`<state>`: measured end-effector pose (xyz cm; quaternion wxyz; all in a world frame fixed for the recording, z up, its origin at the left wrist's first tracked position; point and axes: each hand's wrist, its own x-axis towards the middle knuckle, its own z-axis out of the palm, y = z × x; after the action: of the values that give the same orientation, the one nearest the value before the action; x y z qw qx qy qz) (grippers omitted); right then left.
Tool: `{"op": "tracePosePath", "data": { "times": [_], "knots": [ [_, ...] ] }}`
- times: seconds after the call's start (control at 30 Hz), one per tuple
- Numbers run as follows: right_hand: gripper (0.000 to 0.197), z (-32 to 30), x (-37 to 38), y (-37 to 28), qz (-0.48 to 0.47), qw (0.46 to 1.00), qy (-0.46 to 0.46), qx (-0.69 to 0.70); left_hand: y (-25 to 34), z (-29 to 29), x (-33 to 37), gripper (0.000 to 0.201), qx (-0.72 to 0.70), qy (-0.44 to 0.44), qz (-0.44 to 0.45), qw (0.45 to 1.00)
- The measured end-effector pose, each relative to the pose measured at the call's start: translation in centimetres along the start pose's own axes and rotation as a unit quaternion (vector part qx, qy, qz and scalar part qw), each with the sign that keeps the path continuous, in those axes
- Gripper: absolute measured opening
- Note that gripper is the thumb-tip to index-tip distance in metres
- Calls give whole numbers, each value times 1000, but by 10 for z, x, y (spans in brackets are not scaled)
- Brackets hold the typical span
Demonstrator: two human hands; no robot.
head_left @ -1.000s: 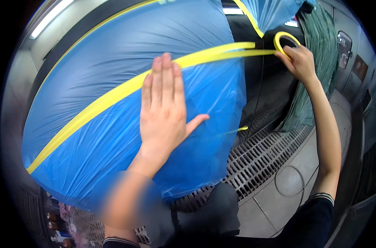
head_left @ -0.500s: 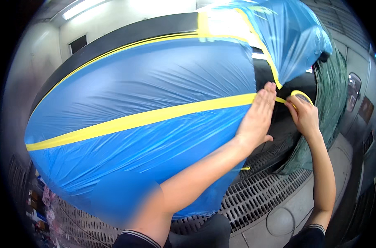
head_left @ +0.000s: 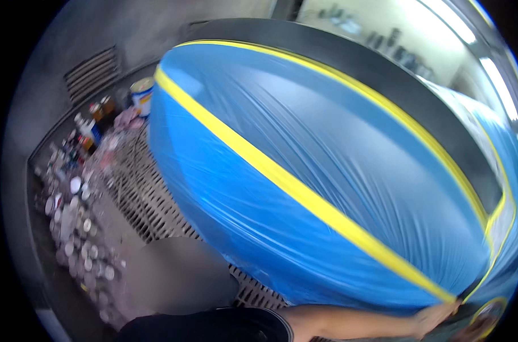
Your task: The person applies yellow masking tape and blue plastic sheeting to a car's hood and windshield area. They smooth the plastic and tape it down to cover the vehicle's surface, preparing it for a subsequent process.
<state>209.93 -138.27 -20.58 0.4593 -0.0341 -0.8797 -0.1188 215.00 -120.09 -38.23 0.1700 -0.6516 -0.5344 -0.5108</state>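
Head view, the only one, looks down over one large rounded body wrapped in blue plastic film [head_left: 338,171], which fills the picture from ten o'clock to four o'clock. Two long strips of yellow masking tape cross it: one broad strip [head_left: 281,182] runs diagonally from ten o'clock down to about five o'clock, and one thinner strip [head_left: 384,108] follows the upper edge beside a dark uncovered band [head_left: 350,62]. One bare forearm comes in along the bottom edge, and its hand, the left hand [head_left: 438,313], lies at five o'clock with fingers laid flat on the film just at the lower end of the broad strip, gripping nothing that shows. At the far five o'clock rim one roll of yellow tape [head_left: 489,310] shows, with the right hand [head_left: 480,332] just beside it, blurred and cut off; how far it is closed I cannot tell. At nine o'clock a metal floor grate [head_left: 156,199] carries one white tin [head_left: 141,94] and many small jars and bottles [head_left: 76,216], too blurred to count.
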Motion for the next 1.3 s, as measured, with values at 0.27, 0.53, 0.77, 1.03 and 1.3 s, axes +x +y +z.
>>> {"op": "tracePosePath", "data": {
  "times": [0.27,0.53,0.77,1.03,1.3],
  "knots": [
    [70,-92,86,-138,328,940,-2,89,-7,-372,-217,40,-333,-274,-430,794],
    [48,-54,184,-235,288,768,-350,452,136,-730,-271,28,-248,-32,-757,604],
    [50,29,236,-395,-1,651,-607,456,112,-808,-268,32,-386,315,-659,563],
    [60,171,276,-557,-117,635,-710,280,-25,-895,-336,26,-422,371,-641,523],
    [90,256,335,-597,-144,625,-715,278,-116,-916,-352,19,-427,498,-574,490]
  ]
}}
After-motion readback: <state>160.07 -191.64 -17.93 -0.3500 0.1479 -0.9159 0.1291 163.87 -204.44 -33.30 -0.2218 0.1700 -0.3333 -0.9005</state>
